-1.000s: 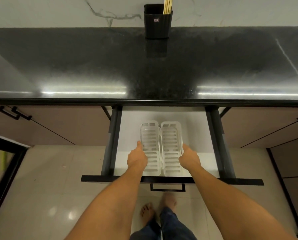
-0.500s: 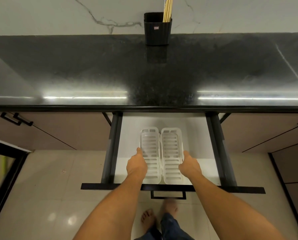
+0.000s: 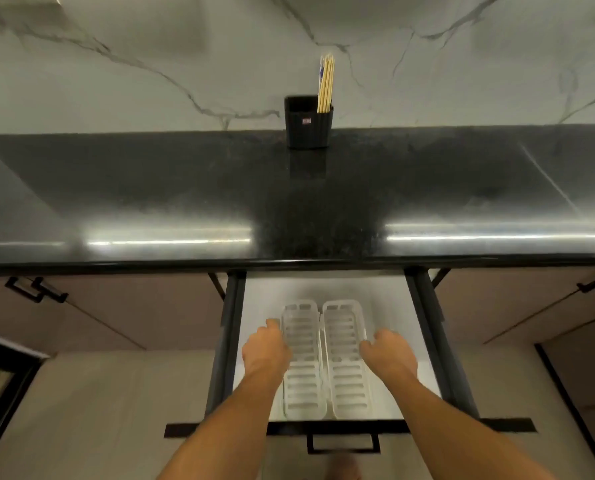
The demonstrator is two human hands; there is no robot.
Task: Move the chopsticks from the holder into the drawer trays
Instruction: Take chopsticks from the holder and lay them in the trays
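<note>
Several pale wooden chopsticks (image 3: pixel 325 85) stand upright in the right side of a black holder (image 3: pixel 308 122) at the back of the counter, against the marble wall. Two white slotted trays, the left tray (image 3: pixel 301 377) and the right tray (image 3: pixel 345 375), lie side by side in the open drawer (image 3: pixel 386 299). My left hand (image 3: pixel 266 351) hovers at the left tray's outer rim with fingers loosely curled and nothing in them. Over the right tray's outer rim, my right hand (image 3: pixel 389 355) has its fingers spread, holding nothing.
The glossy black countertop (image 3: pixel 185 188) spans the view between holder and drawer. The drawer's black front panel (image 3: pixel 344 427) with its handle juts toward me. Closed cabinet doors with black handles (image 3: pixel 36 289) flank the drawer. Pale tiled floor lies below.
Both hands have let go of the trays' sides and moved farther along them. The trays lie still. My view has tilted up, showing more of the wall and the holder.
</note>
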